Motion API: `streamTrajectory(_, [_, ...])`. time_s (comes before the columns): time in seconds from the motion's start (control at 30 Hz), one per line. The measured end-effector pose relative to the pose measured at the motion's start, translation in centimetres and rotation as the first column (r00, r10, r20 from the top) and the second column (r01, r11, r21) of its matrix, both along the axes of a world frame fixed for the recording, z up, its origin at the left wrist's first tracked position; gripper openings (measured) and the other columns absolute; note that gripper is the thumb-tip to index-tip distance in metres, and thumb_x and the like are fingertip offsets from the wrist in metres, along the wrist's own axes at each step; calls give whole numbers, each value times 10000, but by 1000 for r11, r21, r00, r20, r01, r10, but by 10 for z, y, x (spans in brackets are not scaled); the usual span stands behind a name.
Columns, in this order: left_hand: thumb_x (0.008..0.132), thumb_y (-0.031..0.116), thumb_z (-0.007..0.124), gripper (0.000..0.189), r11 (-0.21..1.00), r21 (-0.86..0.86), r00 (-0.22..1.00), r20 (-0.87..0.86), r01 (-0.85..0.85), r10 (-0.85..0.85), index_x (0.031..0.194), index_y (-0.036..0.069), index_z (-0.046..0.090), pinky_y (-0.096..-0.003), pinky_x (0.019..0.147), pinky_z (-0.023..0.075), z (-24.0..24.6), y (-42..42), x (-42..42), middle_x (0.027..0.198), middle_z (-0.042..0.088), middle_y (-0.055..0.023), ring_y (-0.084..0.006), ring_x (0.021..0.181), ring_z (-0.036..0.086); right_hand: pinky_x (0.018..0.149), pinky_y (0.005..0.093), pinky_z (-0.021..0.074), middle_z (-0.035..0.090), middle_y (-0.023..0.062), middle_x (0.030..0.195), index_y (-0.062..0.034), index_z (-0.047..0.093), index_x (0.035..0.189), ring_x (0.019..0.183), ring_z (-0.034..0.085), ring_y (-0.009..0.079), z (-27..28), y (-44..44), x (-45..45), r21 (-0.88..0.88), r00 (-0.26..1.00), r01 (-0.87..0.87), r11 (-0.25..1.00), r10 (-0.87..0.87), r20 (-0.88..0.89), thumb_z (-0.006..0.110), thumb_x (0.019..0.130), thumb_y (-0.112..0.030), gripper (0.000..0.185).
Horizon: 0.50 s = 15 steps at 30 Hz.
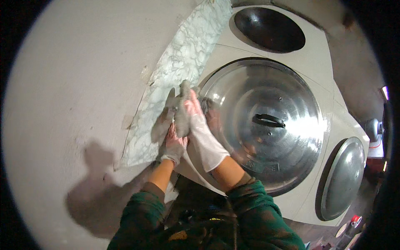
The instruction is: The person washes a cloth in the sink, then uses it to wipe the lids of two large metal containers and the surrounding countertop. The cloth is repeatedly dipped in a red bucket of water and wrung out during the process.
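Observation:
Both my hands wear thin, translucent whitish gloves. My left hand point(175, 145) is at the lower end of a grey-beige cloth point(182, 117), with its fingers against it. My right hand point(196, 109) lies along the cloth's right side, fingers pointing up the picture. The cloth is folded or bunched, and its exact form is unclear. Both hands are between a white marbled wall strip point(153, 115) and a large round metal lid point(237, 93), whose dark handle point(269, 120) sits at its middle.
A dark wok point(270, 29) is set in the pale tiled stovetop point(312, 75) beyond the lid. Another metal lid point(343, 179) covers a place at the right. A plain wall point(78, 78) rises at the left. A red-and-white round item point(356, 221) is low at the right.

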<state>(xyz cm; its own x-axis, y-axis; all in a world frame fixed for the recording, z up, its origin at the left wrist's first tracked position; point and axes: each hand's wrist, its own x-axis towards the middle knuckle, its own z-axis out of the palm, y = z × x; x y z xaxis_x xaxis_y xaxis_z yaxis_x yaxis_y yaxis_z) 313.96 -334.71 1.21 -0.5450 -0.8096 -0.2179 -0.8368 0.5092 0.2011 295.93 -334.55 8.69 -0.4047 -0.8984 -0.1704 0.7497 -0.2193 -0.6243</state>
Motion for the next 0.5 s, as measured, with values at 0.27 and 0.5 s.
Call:
streamTrajectory(0.27, [1002, 421, 594, 709, 860, 471, 966, -58, -198, 254, 1563, 61, 355, -404, 1241, 263, 0, -3, 19, 1641, 296, -162, -342, 1513, 290, 1230, 376, 236, 326, 236, 1630, 33, 208, 1610, 1510, 315, 360, -39, -113, 84, 40, 889, 403, 915, -401, 222, 592, 1051, -211, 721])
streamTrajectory(0.5, [966, 396, 592, 781, 978, -193, 996, -11, 84, -88, 1592, 14, 323, -488, 1230, 296, 0, -3, -11, 1621, 359, -209, -405, 1493, 340, 837, 349, 377, 508, 81, 1077, -119, 478, 1241, 967, 485, 204, -99, -298, -140, 58, 688, 643, 764, -543, -481, 529, 1052, -382, 328])
